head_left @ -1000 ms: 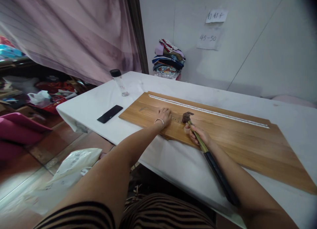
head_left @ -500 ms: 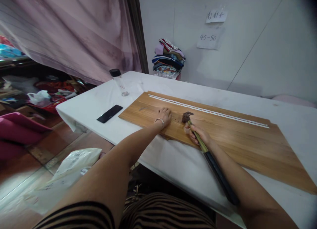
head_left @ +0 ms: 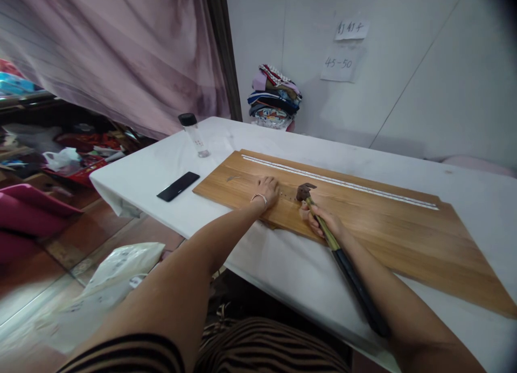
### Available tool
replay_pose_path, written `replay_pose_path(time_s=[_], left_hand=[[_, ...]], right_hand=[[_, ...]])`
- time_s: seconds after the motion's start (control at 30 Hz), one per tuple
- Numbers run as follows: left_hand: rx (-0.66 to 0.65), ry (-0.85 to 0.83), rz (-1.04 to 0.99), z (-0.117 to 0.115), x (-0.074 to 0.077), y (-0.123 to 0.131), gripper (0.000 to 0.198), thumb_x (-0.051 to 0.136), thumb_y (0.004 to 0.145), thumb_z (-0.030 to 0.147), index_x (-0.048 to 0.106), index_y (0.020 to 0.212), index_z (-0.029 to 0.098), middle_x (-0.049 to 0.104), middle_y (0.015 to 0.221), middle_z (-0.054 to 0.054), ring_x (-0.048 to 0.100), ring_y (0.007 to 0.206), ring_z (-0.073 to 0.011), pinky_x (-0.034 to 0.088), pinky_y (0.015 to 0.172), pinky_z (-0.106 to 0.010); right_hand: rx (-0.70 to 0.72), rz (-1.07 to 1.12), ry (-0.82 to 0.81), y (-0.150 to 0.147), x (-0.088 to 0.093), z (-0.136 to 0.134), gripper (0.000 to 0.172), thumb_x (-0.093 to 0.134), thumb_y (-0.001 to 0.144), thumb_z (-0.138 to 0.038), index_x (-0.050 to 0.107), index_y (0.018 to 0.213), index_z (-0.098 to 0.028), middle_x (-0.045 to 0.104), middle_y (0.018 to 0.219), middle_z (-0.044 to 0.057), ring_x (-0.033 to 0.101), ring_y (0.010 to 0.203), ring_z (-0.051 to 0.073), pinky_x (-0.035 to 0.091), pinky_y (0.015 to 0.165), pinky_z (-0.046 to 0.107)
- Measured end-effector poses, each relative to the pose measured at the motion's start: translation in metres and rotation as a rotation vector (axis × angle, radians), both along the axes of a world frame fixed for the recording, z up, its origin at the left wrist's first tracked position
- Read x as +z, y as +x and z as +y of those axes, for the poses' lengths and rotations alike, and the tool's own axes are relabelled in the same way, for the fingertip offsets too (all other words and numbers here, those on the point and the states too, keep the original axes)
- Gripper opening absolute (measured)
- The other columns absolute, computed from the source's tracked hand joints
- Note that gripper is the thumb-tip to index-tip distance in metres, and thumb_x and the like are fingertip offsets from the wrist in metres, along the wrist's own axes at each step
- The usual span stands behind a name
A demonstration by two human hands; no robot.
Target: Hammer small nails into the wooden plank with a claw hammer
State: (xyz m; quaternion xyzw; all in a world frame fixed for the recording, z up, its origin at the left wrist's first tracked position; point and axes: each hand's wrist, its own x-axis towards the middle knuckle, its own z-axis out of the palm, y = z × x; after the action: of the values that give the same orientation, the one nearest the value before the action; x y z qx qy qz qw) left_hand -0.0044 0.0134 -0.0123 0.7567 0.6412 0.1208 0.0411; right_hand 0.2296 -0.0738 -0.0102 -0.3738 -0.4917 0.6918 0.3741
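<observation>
My right hand [head_left: 323, 221] is wrapped around the upper handle of a claw hammer [head_left: 332, 237], close under its rusty head. The head is over the wooden board [head_left: 383, 222], and the black grip slants back along my forearm. On the board to the left lies my left hand [head_left: 268, 190], palm down with its fingers stretched out and a bracelet at the wrist. Between my hands is a short row of small nails [head_left: 287, 195]; they are too small to tell how deep they sit. A few loose nails [head_left: 232, 177] lie near the board's left end.
A tape measure strip [head_left: 339, 181] runs along the board's far side. On the white table [head_left: 226, 133], a black phone [head_left: 178, 186] and a clear bottle [head_left: 194, 135] with a black lid stand left of the board. Folded clothes [head_left: 274, 97] are stacked by the wall.
The view has tilted very slightly. Both hands, the hammer and the board keep the same places relative to one another.
</observation>
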Motion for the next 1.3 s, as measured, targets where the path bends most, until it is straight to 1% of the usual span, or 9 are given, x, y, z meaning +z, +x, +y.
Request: replay_pose_path(time_s=[0.17, 0.3, 0.57, 0.8, 1.0, 1.2, 1.3], left_hand=[[-0.003, 0.004, 0.02, 0.0015, -0.0026, -0.0005, 0.035, 0.039, 0.105, 0.03, 0.07, 0.121, 0.024, 0.063, 0.147, -0.01, 0.051, 0.139, -0.0264, 0.038, 0.115, -0.046], [-0.008, 0.002, 0.017, 0.0015, -0.0025, -0.0004, 0.035, 0.039, 0.105, 0.03, 0.07, 0.12, 0.025, 0.065, 0.144, -0.01, 0.051, 0.138, -0.0268, 0.038, 0.115, -0.047], [-0.008, -0.005, 0.016, 0.0018, -0.0016, 0.0001, 0.035, 0.039, 0.105, 0.03, 0.07, 0.121, 0.025, 0.064, 0.145, -0.009, 0.05, 0.139, -0.0259, 0.038, 0.115, -0.046], [0.002, -0.002, 0.018, 0.0035, -0.0043, -0.0003, 0.033, 0.041, 0.105, 0.031, 0.069, 0.122, 0.026, 0.064, 0.145, -0.008, 0.05, 0.138, -0.0253, 0.037, 0.115, -0.044], [0.004, 0.012, 0.001, 0.0016, -0.0021, 0.0005, 0.034, 0.041, 0.105, 0.029, 0.07, 0.12, 0.025, 0.065, 0.144, -0.009, 0.052, 0.137, -0.0258, 0.039, 0.113, -0.044], [0.005, 0.005, -0.003, 0.0003, -0.001, 0.0003, 0.036, 0.04, 0.105, 0.03, 0.071, 0.122, 0.025, 0.064, 0.146, -0.009, 0.05, 0.139, -0.0261, 0.038, 0.114, -0.045], [0.008, 0.0, -0.003, 0.0005, -0.0011, 0.0006, 0.035, 0.041, 0.105, 0.029, 0.07, 0.123, 0.025, 0.063, 0.147, -0.009, 0.05, 0.139, -0.0257, 0.037, 0.115, -0.044]], right_hand=[[-0.016, 0.006, 0.003, 0.0001, -0.0007, 0.0004, 0.049, 0.069, 0.081, -0.064, 0.059, 0.102, -0.021, 0.047, 0.053, -0.009, 0.036, 0.032, 0.008, 0.024, 0.03, 0.021], [-0.003, -0.003, -0.018, 0.0001, -0.0015, 0.0015, 0.051, 0.07, 0.08, -0.065, 0.059, 0.102, -0.02, 0.047, 0.052, -0.01, 0.035, 0.031, 0.008, 0.024, 0.03, 0.02], [-0.01, 0.017, 0.002, 0.0004, 0.0016, -0.0003, 0.046, 0.069, 0.083, -0.061, 0.059, 0.102, -0.02, 0.047, 0.052, -0.01, 0.035, 0.032, 0.008, 0.024, 0.03, 0.021], [0.003, -0.012, -0.025, -0.0007, -0.0004, 0.0001, 0.052, 0.071, 0.08, -0.065, 0.06, 0.102, -0.02, 0.047, 0.051, -0.01, 0.036, 0.031, 0.007, 0.024, 0.031, 0.02], [0.001, 0.03, 0.004, 0.0, -0.0016, 0.0006, 0.047, 0.07, 0.083, -0.063, 0.06, 0.102, -0.021, 0.046, 0.053, -0.01, 0.036, 0.032, 0.007, 0.025, 0.03, 0.02], [0.004, -0.007, -0.025, -0.0011, -0.002, 0.0013, 0.054, 0.071, 0.078, -0.068, 0.06, 0.101, -0.02, 0.047, 0.051, -0.01, 0.035, 0.031, 0.007, 0.023, 0.03, 0.02], [-0.001, -0.024, -0.011, -0.002, 0.0003, -0.0006, 0.052, 0.071, 0.08, -0.066, 0.06, 0.101, -0.02, 0.048, 0.051, -0.01, 0.034, 0.031, 0.007, 0.024, 0.03, 0.02]])
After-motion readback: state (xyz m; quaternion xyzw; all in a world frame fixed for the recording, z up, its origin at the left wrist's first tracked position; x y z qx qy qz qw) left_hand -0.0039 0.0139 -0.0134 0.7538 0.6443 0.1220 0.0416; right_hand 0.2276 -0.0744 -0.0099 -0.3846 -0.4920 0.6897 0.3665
